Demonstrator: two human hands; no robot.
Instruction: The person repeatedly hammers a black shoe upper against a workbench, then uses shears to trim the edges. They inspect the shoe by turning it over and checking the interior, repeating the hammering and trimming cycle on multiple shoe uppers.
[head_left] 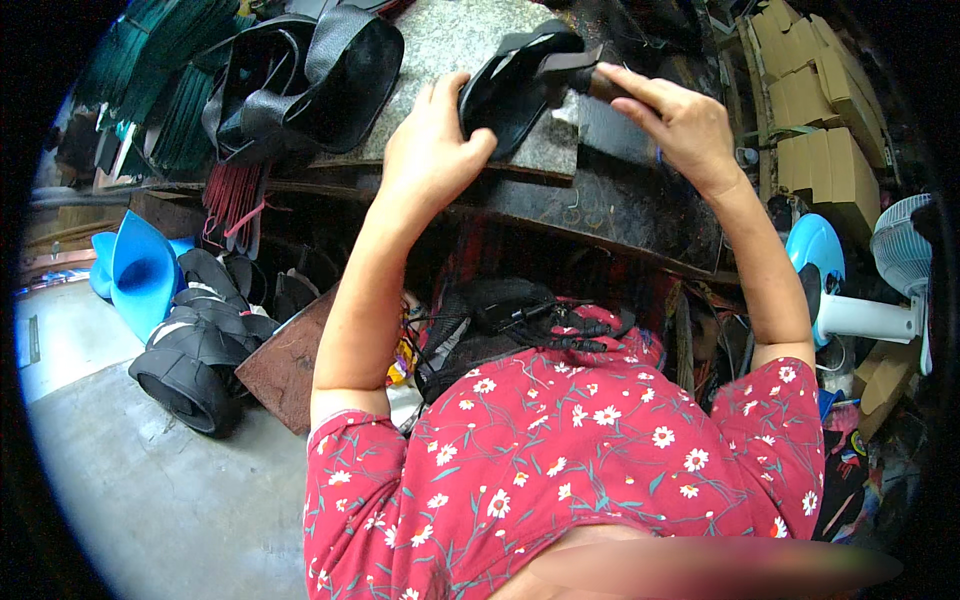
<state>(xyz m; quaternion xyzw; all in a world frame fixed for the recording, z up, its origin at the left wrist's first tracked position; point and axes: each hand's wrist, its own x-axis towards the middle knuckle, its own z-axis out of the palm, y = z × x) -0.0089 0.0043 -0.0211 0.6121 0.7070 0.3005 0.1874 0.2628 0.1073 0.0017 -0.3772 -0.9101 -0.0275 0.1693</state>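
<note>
One black piece [503, 98], seemingly unfinished, was over the far worktop [645, 195], our left hand [435, 140] curled around its left edge, our right hand [685, 125] closed on a dark tool [566, 64], though what was done we couldn't tell.

I counted one left hand [432, 140], one right hand [692, 128], one black workpiece [500, 102], one dark tool [570, 64], one desk [640, 208], one brown board [287, 362] and one white-and-blue fan [868, 317]. Cartons [825, 168] numbered several; their exact quantity was indeterminable.
</note>
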